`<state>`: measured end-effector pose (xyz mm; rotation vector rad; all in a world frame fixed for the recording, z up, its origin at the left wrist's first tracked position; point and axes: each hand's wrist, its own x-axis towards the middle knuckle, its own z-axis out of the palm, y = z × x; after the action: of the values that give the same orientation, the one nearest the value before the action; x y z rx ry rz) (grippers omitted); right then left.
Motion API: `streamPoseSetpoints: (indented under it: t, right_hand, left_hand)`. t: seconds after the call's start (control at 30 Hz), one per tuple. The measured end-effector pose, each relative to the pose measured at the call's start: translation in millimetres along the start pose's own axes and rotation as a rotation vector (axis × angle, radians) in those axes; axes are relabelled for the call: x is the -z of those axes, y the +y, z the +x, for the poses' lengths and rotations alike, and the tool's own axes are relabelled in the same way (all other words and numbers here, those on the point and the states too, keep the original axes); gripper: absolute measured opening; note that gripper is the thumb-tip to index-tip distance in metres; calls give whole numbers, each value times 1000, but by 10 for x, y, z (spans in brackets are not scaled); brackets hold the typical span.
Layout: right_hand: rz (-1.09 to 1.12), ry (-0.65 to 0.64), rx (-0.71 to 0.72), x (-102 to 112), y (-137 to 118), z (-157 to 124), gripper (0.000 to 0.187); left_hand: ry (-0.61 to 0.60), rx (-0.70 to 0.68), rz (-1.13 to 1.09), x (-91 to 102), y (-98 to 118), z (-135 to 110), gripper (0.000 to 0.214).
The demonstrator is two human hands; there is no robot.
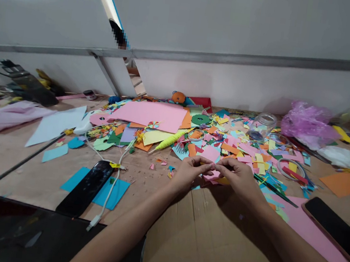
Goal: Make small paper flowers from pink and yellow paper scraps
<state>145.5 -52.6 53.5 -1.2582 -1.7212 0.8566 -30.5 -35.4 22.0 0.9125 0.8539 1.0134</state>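
My left hand (190, 173) and my right hand (239, 179) meet over the middle of the table, fingertips pinched together around a small piece of yellow paper (222, 180) that mostly hides under the fingers. Pink paper scraps (212, 176) lie just beneath them. Both hands hover above the far edge of a brown cardboard sheet (201, 232). A heap of coloured paper cuttings (239, 149) spreads right behind the hands.
A black phone (87, 187) with a white cable (108, 195) lies on blue paper at the left. Another dark phone (337, 229) rests on pink paper at the right. A large pink sheet (151, 115), glass jar (261, 126), purple plastic bag (308, 124) and yellow-green tool (169, 141) sit further back.
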Motion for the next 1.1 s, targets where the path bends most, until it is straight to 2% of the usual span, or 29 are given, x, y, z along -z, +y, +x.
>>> streamPoseSetpoints:
  t: [0.2, 0.43, 0.63, 0.83, 0.97, 1.1]
  right_hand:
    - [-32, -4, 23, 22, 29, 17, 25]
    - [-15, -25, -2, -8, 7, 7, 28]
    - [22, -16, 7, 1, 15, 18, 21]
    - [-12, -24, 34, 34, 76, 35, 19]
    - [-168, -12, 105, 127, 256, 119, 17]
    - [-514, -72, 127, 197, 393, 189, 13]
  left_hand:
    - [17, 13, -76, -8, 14, 14, 39]
    - [11, 59, -29, -5, 39, -11, 37]
    - [-4, -6, -42, 4, 15, 10, 37]
    - [-3, 21, 37, 44, -2, 23, 40]
    - [80, -5, 36, 61, 58, 20, 42]
    - [111, -10, 37, 63, 142, 12, 44]
